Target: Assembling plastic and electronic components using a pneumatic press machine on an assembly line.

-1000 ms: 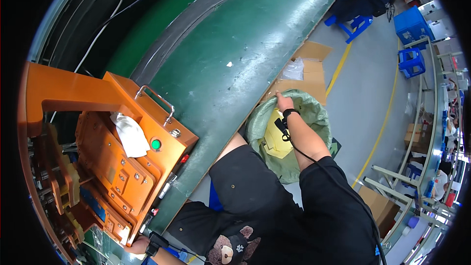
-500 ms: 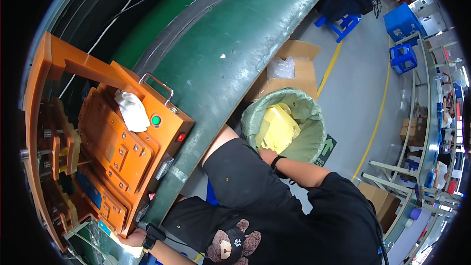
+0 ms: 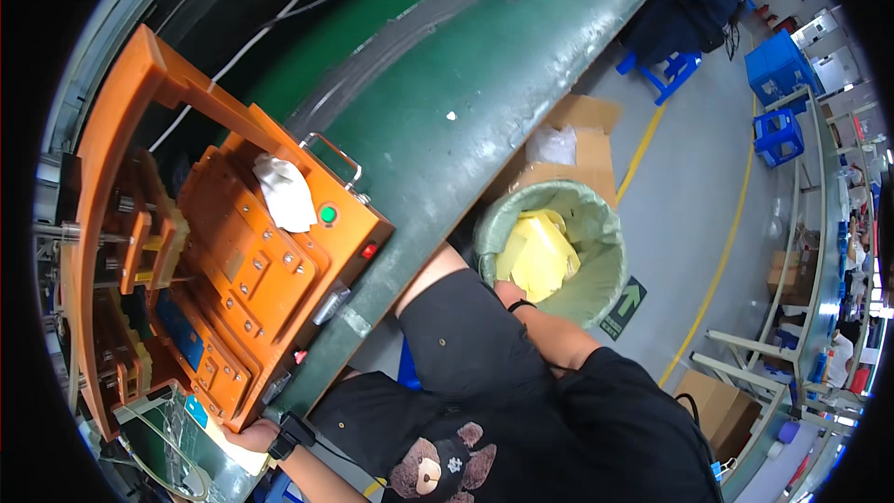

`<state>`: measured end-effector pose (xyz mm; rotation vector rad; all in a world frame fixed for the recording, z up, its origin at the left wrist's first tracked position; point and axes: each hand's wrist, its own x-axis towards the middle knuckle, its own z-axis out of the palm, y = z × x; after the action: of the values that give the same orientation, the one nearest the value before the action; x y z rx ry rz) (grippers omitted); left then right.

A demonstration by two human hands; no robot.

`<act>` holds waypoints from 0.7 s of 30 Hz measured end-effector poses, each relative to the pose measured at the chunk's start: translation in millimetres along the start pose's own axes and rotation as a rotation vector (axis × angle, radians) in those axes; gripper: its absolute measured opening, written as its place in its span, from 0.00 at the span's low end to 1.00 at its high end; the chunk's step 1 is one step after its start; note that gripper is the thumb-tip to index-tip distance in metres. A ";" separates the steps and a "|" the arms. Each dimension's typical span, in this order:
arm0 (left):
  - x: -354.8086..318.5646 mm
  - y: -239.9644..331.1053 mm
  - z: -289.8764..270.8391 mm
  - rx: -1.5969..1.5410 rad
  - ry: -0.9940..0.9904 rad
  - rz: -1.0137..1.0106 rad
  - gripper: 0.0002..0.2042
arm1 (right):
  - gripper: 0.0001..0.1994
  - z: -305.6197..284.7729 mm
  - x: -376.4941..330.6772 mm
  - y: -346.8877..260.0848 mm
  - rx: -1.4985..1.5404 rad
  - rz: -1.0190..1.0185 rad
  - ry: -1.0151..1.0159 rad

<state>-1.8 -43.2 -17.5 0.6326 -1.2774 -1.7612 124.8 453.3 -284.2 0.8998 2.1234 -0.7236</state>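
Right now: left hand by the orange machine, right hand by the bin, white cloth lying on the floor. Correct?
One miss: the white cloth lies on the orange machine, not the floor, as the head view shows. The rest stands: left hand by the machine, right hand by the bin.

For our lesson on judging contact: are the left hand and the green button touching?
Apart. The head view shows the left hand by the machine's lower corner, the green button far above it, with orange surface between.
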 end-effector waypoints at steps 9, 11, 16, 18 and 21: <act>-7.4 -6.1 -4.1 -0.010 -0.031 -0.044 0.25 | 0.27 -29.1 46.8 -39.2 0.129 0.060 -0.017; -3.9 -4.2 -6.5 -0.012 -0.009 -0.027 0.25 | 0.33 -45.7 35.9 -54.7 0.118 0.045 -0.077; -2.5 -18.5 -8.7 -0.016 -0.049 -0.018 0.25 | 0.43 -55.1 53.6 -27.7 0.010 -0.140 -0.022; -4.6 -11.3 -4.7 -0.026 -0.023 -0.031 0.25 | 0.42 -84.1 44.6 -27.0 0.055 -0.136 -0.075; -10.3 -5.8 1.6 -0.035 0.009 -0.042 0.25 | 0.38 -115.6 27.6 -9.2 0.099 -0.198 0.016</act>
<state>0.2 -32.9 -23.1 0.6509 -1.2322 -1.8086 58.9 539.8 -235.3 0.7551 2.2280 -0.9310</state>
